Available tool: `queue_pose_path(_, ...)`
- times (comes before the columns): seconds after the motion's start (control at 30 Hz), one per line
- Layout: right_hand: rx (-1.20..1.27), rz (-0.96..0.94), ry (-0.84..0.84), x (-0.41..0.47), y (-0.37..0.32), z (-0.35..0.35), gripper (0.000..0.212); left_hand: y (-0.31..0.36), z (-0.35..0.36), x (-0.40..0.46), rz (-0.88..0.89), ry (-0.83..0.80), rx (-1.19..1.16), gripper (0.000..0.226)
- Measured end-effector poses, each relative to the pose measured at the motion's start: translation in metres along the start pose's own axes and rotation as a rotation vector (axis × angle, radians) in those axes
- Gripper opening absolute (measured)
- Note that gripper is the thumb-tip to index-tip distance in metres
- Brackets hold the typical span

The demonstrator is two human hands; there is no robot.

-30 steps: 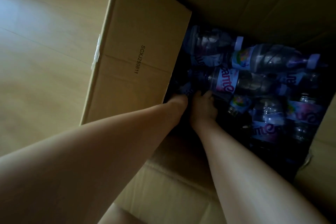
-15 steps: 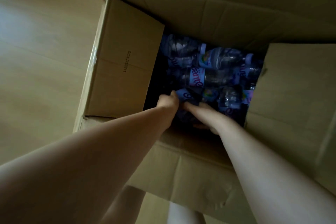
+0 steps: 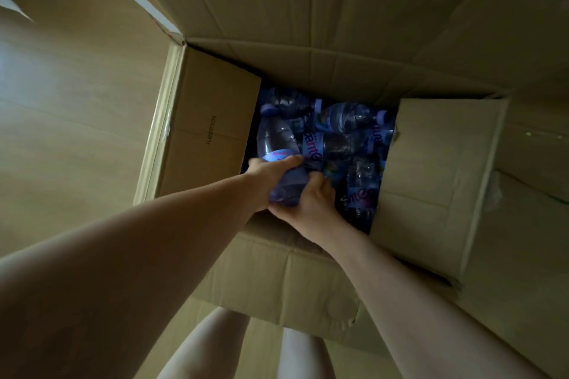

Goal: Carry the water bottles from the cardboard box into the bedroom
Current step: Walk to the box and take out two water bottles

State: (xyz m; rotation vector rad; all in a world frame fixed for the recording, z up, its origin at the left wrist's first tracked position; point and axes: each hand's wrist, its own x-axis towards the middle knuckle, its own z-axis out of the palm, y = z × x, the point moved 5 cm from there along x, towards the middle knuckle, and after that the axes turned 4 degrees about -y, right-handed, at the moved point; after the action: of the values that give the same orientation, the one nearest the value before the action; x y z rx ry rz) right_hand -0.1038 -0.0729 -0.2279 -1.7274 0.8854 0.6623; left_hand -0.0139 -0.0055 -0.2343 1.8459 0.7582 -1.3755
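Below, in order of size. Wooden floor [image 3: 61,120]: pale smooth planks, filling the left of the view.

Cardboard box [image 3: 308,280]: large, brown, corrugated, standing on the floor with all four flaps folded out. Creases run across the far flap, and the near wall is dented. The left flap [image 3: 203,132] carries a small line of printed code, too blurred to read with certainty. Strips of clear tape cling to its outer edge.

Loose bottles [image 3: 348,138]: a heap of clear plastic water bottles lying on their sides in the bottom of the box, ribbed, with pale lilac caps and purple-and-white labels. One label shows pink letters reading "ante"; the rest of the word is cut off.

Held bottle [image 3: 277,138]: same type, raised above the heap at the left side of the box opening, cap end pointing away from the person. Its purple label is partly covered by fingers.

Left hand [image 3: 271,175]: fingers curled round the middle of the held bottle, gripping it from the left.

Right hand [image 3: 311,200]: fingers wrapped round the base end of the same bottle, just beside the left hand.
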Motion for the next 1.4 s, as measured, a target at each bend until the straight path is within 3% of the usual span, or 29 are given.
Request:
queue_pose_path(0.07, 0.294, 0.081, -0.271, -0.004, 0.003, -0.001, 0.069, 0.007, -0.014, 0.000, 0.016, 0.007, 0.111, 0.074)
queue_pose_path(0.13, 0.746, 0.202, -0.486, -0.015, 0.002, -0.002, 0.056, 0.009, -0.022, -0.007, 0.004, -0.100, 0.135, 0.072)
queue_pose_path(0.23, 1.023, 0.241, -0.552, -0.017, -0.005, 0.003, 0.058, 0.007, -0.023, -0.020, -0.005, -0.269, 0.069, 0.071)
queue_pose_path(0.33, 1.000, 0.174, -0.471, -0.016, -0.018, 0.015, 0.052, 0.007, -0.021, -0.021, 0.029, -0.356, 0.085, 0.067)
queue_pose_path(0.4, 0.958, 0.145, -0.372, -0.012, -0.022, 0.021, 0.058, 0.010, -0.019, -0.021, 0.072, -0.368, 0.168, 0.079)
queue_pose_path(0.6, 0.759, 0.092, -0.171, 0.009, -0.027, 0.029, 0.061, 0.009, -0.026, -0.008, 0.182, -0.091, 0.163, 0.082)
queue_pose_path(0.7, 0.680, 0.068, -0.209, 0.010, -0.024, 0.031, 0.067, 0.005, -0.027, -0.001, 0.207, -0.035, 0.143, 0.076)
queue_pose_path(0.8, 0.672, 0.050, -0.366, 0.004, -0.018, 0.025, 0.063, 0.003, -0.032, 0.005, 0.228, 0.004, 0.171, 0.067)
queue_pose_path(0.9, 0.769, 0.184, -0.437, 0.009, 0.005, 0.012, 0.061, 0.007, -0.034, 0.011, 0.248, -0.023, 0.209, 0.066)
queue_pose_path(1.03, 1.002, 0.402, -0.035, 0.052, 0.045, -0.008, 0.027, 0.013, -0.027, 0.030, 0.281, -0.024, 0.250, 0.068)
queue_pose_path(1.13, 1.045, 0.463, 0.068, 0.089, 0.056, -0.005, 0.037, 0.014, -0.019, 0.049, 0.320, 0.005, 0.284, 0.072)
queue_pose_path(1.33, 1.457, 0.411, -0.044, 0.161, 0.046, 0.035, 0.052, 0.006, -0.008, 0.084, 0.408, 0.040, 0.145, 0.060)
queue_pose_path(1.4, 1.545, 0.360, -0.001, 0.174, 0.042, 0.043, 0.051, 0.004, -0.007, 0.093, 0.439, 0.025, 0.086, 0.060)
